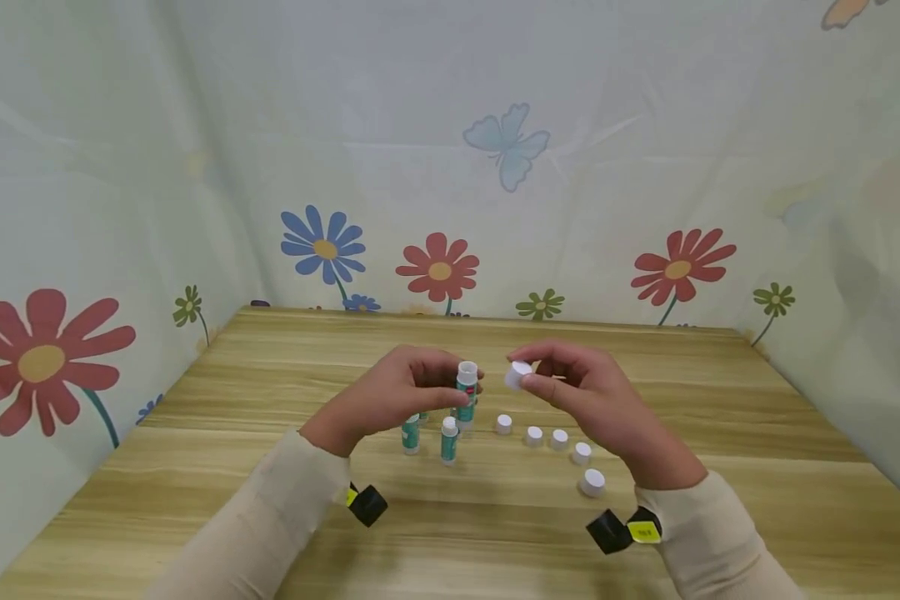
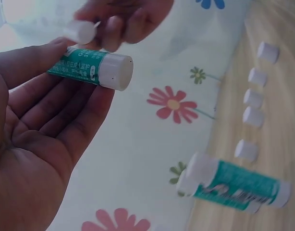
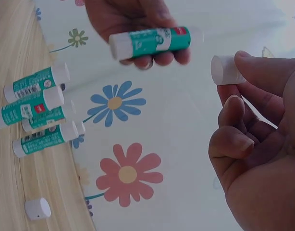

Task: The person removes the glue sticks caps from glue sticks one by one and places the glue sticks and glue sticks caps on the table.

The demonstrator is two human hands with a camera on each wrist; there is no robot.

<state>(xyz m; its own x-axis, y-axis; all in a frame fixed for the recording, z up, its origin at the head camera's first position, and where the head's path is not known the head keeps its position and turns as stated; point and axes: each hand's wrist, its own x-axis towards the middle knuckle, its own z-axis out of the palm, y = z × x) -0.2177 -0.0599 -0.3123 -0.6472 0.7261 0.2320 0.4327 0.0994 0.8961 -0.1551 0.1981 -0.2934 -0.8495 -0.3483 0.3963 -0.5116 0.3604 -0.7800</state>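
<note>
My left hand (image 1: 405,390) holds a green-and-white glue stick (image 1: 466,398) upright between thumb and fingers, its uncapped end on top. To the right of it, my right hand (image 1: 581,396) pinches a white cap (image 1: 518,375) between thumb and fingertips. In the right wrist view, the cap (image 3: 226,70) is apart from the held glue stick (image 3: 157,42). Below the left hand, several more uncapped glue sticks (image 1: 448,442) stand on the table, partly hidden by that hand in the head view.
Several white caps (image 1: 559,439) lie spread on the wooden table (image 1: 690,400) beneath the right hand. A flowered cloth (image 1: 592,208) hangs behind the table and along its sides. Each wrist carries a black camera (image 1: 609,532) on a strap.
</note>
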